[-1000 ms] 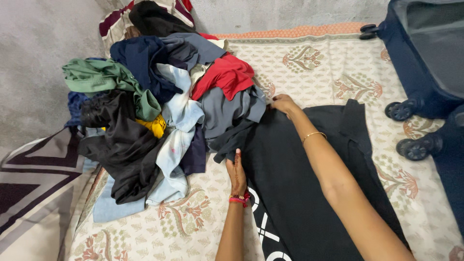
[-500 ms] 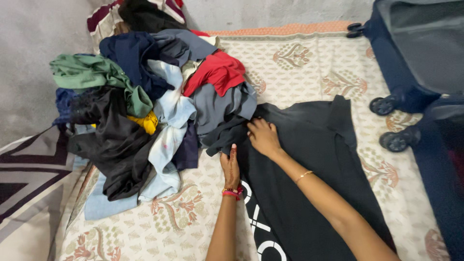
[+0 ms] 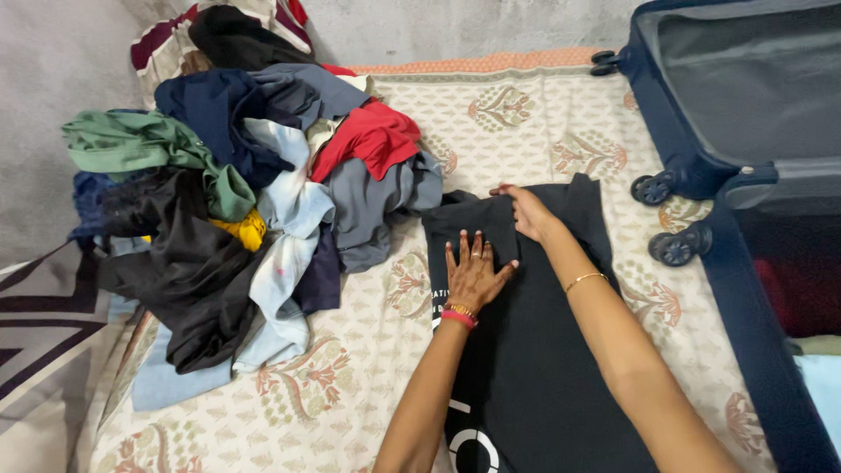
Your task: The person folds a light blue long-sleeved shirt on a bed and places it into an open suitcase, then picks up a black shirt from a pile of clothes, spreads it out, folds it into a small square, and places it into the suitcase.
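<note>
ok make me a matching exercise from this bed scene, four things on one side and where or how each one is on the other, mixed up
Things:
1. left hand
2. right hand
3. open blue suitcase
4. red garment

States or places:
A. lies in the clothes pile, left of the black T-shirt
B. pinches the folded sleeve edge near the shirt's top
C. pressed flat on the shirt, fingers spread
D. stands at the bed's right side, wheels showing

Pairs: 1-C, 2-B, 3-D, 4-A

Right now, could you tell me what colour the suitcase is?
Navy blue suitcase, best seen in the head view.
</note>
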